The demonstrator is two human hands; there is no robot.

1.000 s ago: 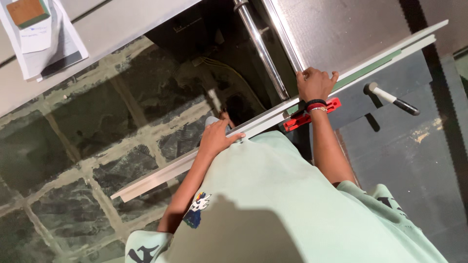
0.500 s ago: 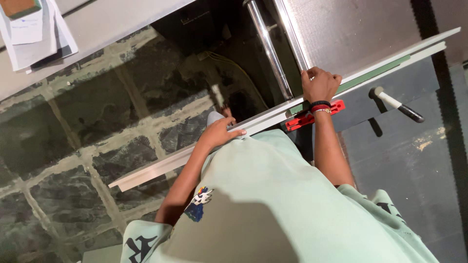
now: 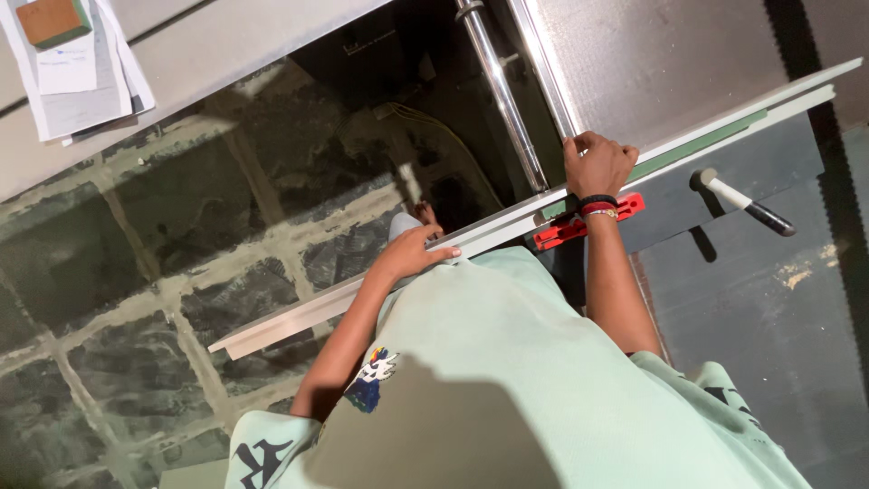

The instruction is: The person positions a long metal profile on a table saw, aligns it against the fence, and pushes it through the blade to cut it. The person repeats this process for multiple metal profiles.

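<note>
A long narrow white strip with a green edge runs diagonally from the lower left to the upper right, with its right part lying across a grey metal machine table. My left hand lies on the strip near its middle, fingers stretched along its top. My right hand, with dark and red bands at the wrist, is curled over the strip's far edge at the table. A red plastic clamp-like piece sits just under that wrist. My mint-green shirt hides the near part of the scene.
Two shiny steel rails run beside the metal table. A lever with a white and black handle sticks out at the right. Papers and a brown block lie on a pale surface at top left. Below is a dark stone floor.
Both hands stay on the white strip in nearly the same places. The view has shifted slightly; the strip and hands sit a little lower in the picture.
</note>
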